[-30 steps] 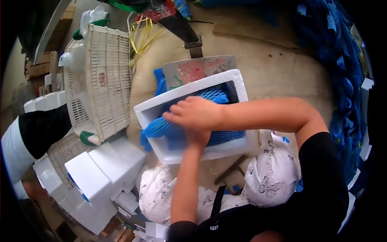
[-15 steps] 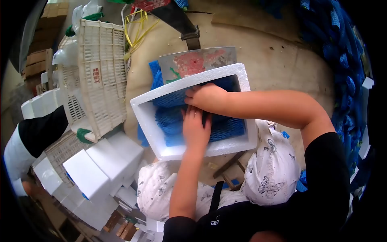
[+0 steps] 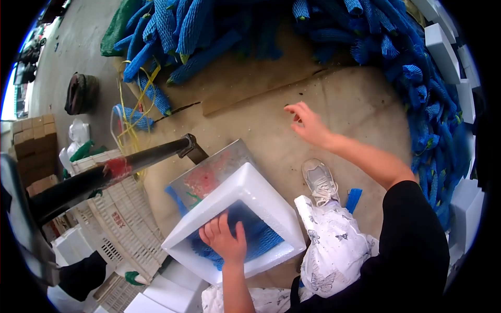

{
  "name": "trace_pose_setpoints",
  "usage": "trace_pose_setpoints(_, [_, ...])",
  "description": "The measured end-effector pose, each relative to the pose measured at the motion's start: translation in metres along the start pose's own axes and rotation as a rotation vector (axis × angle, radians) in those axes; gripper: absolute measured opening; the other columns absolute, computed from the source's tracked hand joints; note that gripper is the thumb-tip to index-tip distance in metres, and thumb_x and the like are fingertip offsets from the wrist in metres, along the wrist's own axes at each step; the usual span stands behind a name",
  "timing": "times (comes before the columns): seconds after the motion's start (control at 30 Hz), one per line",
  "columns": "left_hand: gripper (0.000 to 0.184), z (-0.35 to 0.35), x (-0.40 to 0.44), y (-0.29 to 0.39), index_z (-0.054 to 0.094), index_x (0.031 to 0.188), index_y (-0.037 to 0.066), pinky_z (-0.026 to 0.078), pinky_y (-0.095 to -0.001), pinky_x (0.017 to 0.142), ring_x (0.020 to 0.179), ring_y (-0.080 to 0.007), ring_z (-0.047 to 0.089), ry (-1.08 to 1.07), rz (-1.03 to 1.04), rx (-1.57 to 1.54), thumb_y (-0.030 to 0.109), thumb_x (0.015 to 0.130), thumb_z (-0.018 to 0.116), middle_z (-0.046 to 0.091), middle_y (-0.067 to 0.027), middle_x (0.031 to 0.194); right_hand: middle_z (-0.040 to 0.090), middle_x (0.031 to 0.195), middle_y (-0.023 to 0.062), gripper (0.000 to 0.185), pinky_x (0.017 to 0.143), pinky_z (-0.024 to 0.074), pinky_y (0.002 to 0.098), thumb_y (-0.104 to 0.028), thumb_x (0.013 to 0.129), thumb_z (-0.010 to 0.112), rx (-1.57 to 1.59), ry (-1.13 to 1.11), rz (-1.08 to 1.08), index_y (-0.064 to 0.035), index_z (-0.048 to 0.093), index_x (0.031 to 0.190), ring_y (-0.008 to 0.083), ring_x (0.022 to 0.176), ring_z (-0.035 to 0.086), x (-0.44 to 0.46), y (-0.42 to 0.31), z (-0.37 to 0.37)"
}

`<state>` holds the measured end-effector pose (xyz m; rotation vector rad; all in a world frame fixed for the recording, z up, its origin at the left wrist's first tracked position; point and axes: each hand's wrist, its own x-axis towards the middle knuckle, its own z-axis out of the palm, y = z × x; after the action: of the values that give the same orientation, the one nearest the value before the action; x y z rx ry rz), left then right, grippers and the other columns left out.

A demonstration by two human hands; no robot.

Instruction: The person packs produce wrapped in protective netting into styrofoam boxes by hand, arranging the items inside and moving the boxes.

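A white foam box (image 3: 284,208) stands tilted in view, with blue foam-net-sleeved produce (image 3: 263,240) lying inside it. My left hand (image 3: 224,241) reaches into the box, fingers spread over the blue netting near the far left wall. Whether its fingertips press on the netting or on the wall, I cannot tell. Out over the tan floor covering, beyond the box, my right hand (image 3: 309,125) is raised with nothing in it, its fingers apart and slightly bent. The box rests against or on a metal plate (image 3: 209,175) with worn red paint.
A black pole (image 3: 156,155) rises from the plate toward the left. Piles of blue-netted long green vegetables (image 3: 190,31) lie at the back and right. White plastic crates (image 3: 122,219) and a person's dark sleeve (image 3: 83,276) are at left. My shoe (image 3: 319,180) is beside the box.
My right hand has left the box and swung outward to the right, over the floor. My left hand stays in the box. The view has turned toward the piles at the back.
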<state>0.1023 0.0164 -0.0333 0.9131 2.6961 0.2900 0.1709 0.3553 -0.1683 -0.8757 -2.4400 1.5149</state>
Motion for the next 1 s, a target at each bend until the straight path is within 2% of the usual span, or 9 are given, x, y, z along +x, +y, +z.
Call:
trace_pose_setpoints(0.03, [0.051,0.02,-0.004,-0.004,0.052,0.128,0.006,0.009,-0.0555,0.114,0.133,-0.0362,0.031,-0.134,0.024,0.064,0.026,0.081,0.059,0.047,-0.0141,0.134,0.053,0.113,0.015,0.04,0.081,0.0501,0.0409,-0.006,0.081,0.059,0.039,0.044,0.134,-0.0095,0.053,0.12,0.0341,0.094,0.059,0.024,0.023,-0.002])
trace_pose_setpoints(0.1, [0.059,0.051,-0.016,-0.016,0.048,0.131,0.004,0.002,-0.0628,0.112,0.139,-0.0391,0.019,-0.278,0.006,0.086,0.028,0.078,0.059,0.034,-0.0154,0.144,0.052,0.119,0.0172,0.047,0.085,0.0497,0.0434,-0.014,0.081,0.062,-0.272,0.149,-0.019,-0.0096,0.048,0.126,0.0364,0.102,0.058,0.082,0.051,-0.005])
trace_pose_setpoints(0.27, [0.061,0.052,-0.016,-0.017,0.046,0.131,0.003,0.003,-0.063,0.112,0.137,-0.0419,0.021,-0.395,-0.068,0.096,0.022,0.075,0.059,0.036,-0.0161,0.141,0.046,0.133,0.0241,0.084,0.093,0.0475,0.0431,-0.043,0.07,0.075,-0.284,0.428,0.44,-0.0003,0.039,0.132,0.0396,0.114,0.054,0.262,0.049,0.008])
trace_pose_setpoints(0.3, [0.048,0.053,-0.016,-0.018,0.06,0.117,0.011,0.017,-0.0667,0.105,0.126,-0.0438,0.036,-0.343,-0.069,0.123,0.043,0.082,0.061,0.048,-0.016,0.131,0.045,0.135,0.0252,0.089,0.094,0.0474,0.0429,-0.046,0.067,0.077,-0.292,0.462,0.505,0.0028,0.039,0.132,0.0387,0.115,0.055,0.281,0.053,0.013])
trace_pose_setpoints(0.4, [0.048,0.049,-0.027,-0.017,0.06,0.118,0.012,0.018,-0.0661,0.105,0.126,-0.0439,0.035,-0.416,-0.105,0.141,0.043,0.082,0.061,0.048,-0.017,0.133,0.044,0.137,0.0263,0.096,0.094,0.0474,0.0431,-0.048,0.066,0.078,-0.129,0.278,0.651,0.0055,0.035,0.133,0.0392,0.117,0.054,0.287,0.054,-0.001])
trace_pose_setpoints(0.47, [0.057,0.047,-0.021,-0.013,0.053,0.13,0.013,0.016,-0.0653,0.106,0.132,-0.0438,0.03,-0.561,-0.229,0.084,0.046,0.084,0.057,0.042,-0.0178,0.14,0.041,0.139,0.0253,0.1,0.096,0.0453,0.046,-0.048,0.064,0.078,0.046,0.192,0.635,0.0029,0.031,0.137,0.0399,0.122,0.05,0.265,0.049,-0.013])
trace_pose_setpoints(0.53, [0.063,0.05,-0.021,-0.01,0.048,0.136,0.014,0.014,-0.0651,0.106,0.135,-0.0435,0.027,-0.579,-0.282,0.081,0.048,0.084,0.054,0.038,-0.0172,0.145,0.035,0.145,0.0241,0.104,0.098,0.0417,0.0502,-0.049,0.062,0.079,-0.402,0.429,0.58,0.001,0.029,0.139,0.0398,0.127,0.045,0.245,0.05,-0.004])
trace_pose_setpoints(0.7, [0.067,0.045,-0.03,-0.016,0.042,0.14,0.013,0.013,-0.0658,0.105,0.137,-0.0438,0.022,-0.626,-0.277,0.054,0.048,0.084,0.052,0.031,-0.0179,0.149,0.002,0.151,0.0344,0.102,0.102,0.0196,0.0709,-0.065,0.06,0.072,-0.47,0.504,0.542,-0.0308,0.03,0.146,0.0528,0.138,0.007,0.277,0.026,0.065])
trace_pose_setpoints(1.0, [0.065,0.05,-0.03,-0.014,0.048,0.136,0.012,0.015,-0.0651,0.106,0.134,-0.0434,0.029,-0.676,-0.343,0.098,0.048,0.083,0.053,0.041,-0.0186,0.143,0.007,0.152,0.0291,0.104,0.101,0.0277,0.0647,-0.063,0.054,0.079,-0.659,0.326,0.802,-0.0265,0.038,0.143,0.0469,0.138,0.015,0.3,0.016,0.06])
